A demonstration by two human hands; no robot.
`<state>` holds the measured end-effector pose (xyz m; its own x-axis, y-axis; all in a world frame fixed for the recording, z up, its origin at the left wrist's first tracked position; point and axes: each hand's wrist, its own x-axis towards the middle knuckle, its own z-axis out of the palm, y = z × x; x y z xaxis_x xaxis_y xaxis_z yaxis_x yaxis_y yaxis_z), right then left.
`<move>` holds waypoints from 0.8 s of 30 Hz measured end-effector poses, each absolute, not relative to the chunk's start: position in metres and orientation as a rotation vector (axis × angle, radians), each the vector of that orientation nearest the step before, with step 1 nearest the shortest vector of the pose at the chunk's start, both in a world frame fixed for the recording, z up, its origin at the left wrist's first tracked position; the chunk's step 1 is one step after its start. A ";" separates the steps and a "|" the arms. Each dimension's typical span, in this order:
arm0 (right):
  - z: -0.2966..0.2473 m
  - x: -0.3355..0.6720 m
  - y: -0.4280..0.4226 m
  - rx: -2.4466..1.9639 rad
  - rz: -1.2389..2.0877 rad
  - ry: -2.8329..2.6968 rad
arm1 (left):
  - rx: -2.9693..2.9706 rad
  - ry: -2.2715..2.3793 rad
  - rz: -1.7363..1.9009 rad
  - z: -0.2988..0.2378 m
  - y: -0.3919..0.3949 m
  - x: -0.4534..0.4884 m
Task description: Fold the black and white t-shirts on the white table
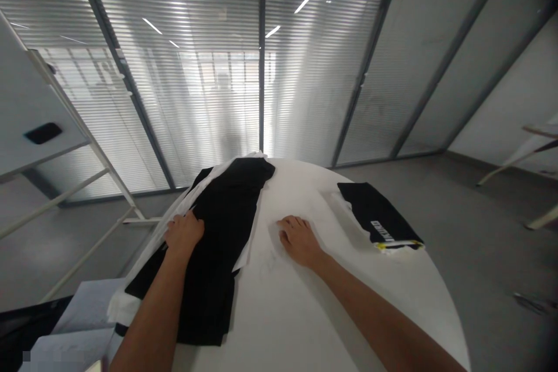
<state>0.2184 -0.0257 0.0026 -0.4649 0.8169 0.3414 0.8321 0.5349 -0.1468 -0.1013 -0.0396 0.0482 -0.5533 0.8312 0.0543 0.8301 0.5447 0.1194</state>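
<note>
A black garment (224, 209) lies spread lengthwise over the left side of a round white table (279, 314), with white cloth (124, 308) showing beneath it and along its edges. My left hand (185, 232) is on the garment's left part, its fingers bent into the fabric; the fingertips are partly hidden. On the bare tabletop, right of the garment, rests my right hand (300, 239), holding nothing, its fingers loosely bent and slightly apart. Farther right, near the table's edge, sits a folded black item (379, 212) with white lettering and a yellow and white edge.
A whiteboard on a pale frame (111, 171) stands at the left. Light grey seats or cushions (85, 308) are at the lower left, beside the table. Glass panels with blinds (218, 81) rise behind it. Pale furniture legs (505, 168) show at the far right.
</note>
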 end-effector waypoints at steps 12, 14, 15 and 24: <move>0.005 0.220 -0.026 -1.366 -0.015 -2.402 | 1.743 2.386 -0.135 0.054 -0.057 -0.127; 0.004 0.221 -0.026 -1.362 -0.013 -2.400 | 1.805 2.299 -0.201 0.057 -0.064 -0.129; 0.004 0.221 -0.026 -1.359 -0.012 -2.399 | 1.833 2.252 -0.220 0.060 -0.066 -0.129; -0.002 0.228 -0.020 -1.275 0.219 -2.264 | 2.155 1.804 0.105 0.100 -0.069 -0.056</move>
